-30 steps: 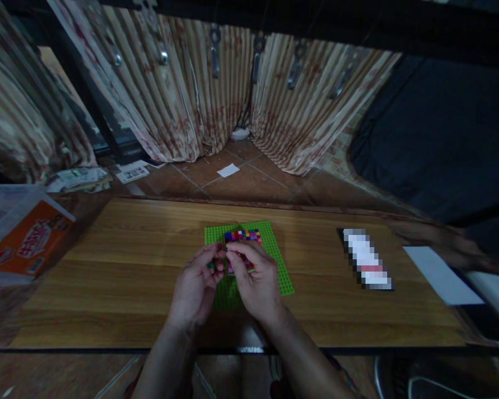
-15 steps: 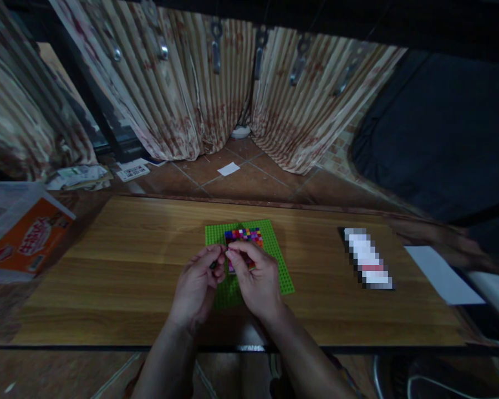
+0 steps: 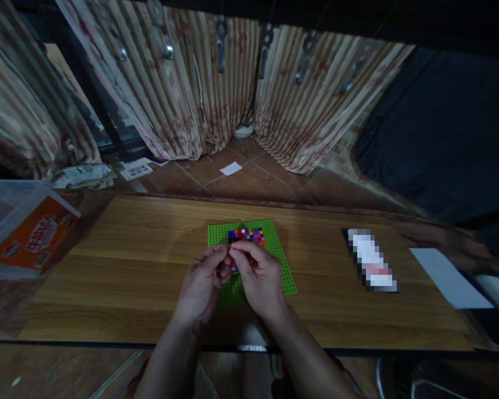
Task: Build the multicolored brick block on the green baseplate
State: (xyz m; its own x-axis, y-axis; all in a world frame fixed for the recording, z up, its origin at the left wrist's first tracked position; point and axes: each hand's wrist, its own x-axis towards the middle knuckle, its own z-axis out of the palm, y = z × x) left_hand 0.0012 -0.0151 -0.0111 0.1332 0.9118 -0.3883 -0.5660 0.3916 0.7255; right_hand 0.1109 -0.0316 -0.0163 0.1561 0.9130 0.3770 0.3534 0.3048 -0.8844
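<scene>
I judge the bricks on the plate at twelve o'clock light, stiff, best pinched by their sides; the left hand and right hand hold fingertips together, around what I can't tell.

Dim light; striped, patterned curtains reaching brown tiled floor; wood-grain table in foreground.
</scene>
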